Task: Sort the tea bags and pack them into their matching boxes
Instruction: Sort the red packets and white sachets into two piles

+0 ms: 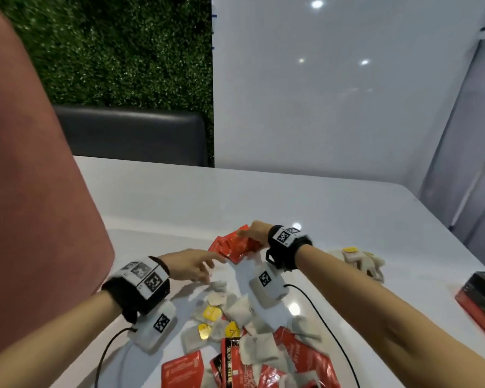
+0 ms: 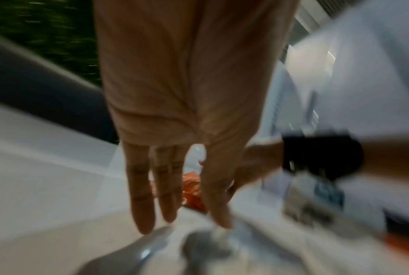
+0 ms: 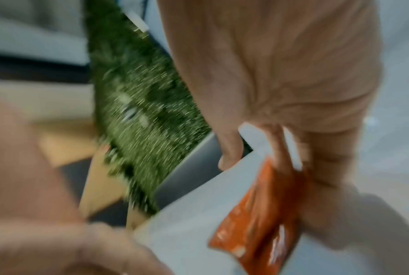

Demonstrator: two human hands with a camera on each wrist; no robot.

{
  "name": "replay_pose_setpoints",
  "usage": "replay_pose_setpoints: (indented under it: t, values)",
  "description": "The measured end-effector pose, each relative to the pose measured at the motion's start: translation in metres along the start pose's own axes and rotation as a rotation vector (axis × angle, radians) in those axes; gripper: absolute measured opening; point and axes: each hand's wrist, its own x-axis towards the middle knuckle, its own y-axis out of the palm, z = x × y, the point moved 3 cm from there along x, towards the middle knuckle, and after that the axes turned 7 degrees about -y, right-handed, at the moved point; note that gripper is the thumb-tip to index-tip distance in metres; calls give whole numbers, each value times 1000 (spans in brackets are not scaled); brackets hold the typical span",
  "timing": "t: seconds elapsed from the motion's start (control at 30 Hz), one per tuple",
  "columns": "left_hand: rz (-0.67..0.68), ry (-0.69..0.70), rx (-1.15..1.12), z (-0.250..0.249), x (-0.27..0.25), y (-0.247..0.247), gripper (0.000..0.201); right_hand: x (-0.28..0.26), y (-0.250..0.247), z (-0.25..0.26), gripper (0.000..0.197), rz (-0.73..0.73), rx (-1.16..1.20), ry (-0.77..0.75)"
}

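Note:
My right hand grips a small stack of red tea sachets above the white table; in the right wrist view the red tea sachets hang blurred under my right hand. My left hand reaches toward that stack with straight fingers and holds nothing. The left wrist view shows my left hand flat, with the red tea sachets just beyond its fingers. A mixed pile of white tea bags with yellow tags and red sachets lies near me. A red and black box sits at the right edge.
A second small heap of white tea bags with a yellow tag lies right of my right forearm. A dark chair back stands behind the table's far edge. Cables run from both wrist cameras across the table.

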Motion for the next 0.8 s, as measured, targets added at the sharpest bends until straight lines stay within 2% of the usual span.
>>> replay_pose_setpoints:
  t: [0.07,0.13,0.23,0.37,0.43,0.5,0.6,0.8]
  values:
    - [31,53,178,-7,0,14,58,-13,1,5,41,38,-377,-22]
    - [48,66,243,-17,3,25,57,-39,-7,13,47,-15,-704,-79]
    - [-5,31,276,-30,10,39,57,-88,-15,9,46,70,-895,-112]
    - [-77,32,285,-44,16,59,57,-151,-2,-31,52,348,-864,-27]
    - [-63,28,241,-51,18,61,54,-171,9,-53,56,389,-795,-19]
    - [-22,7,209,-56,16,59,51,-183,16,-69,54,357,-721,-44]
    - [22,-3,171,-58,12,56,43,-194,19,-77,35,238,-633,-138]
    - [-32,64,75,-64,-7,41,29,-214,-2,-96,14,47,-409,-231]
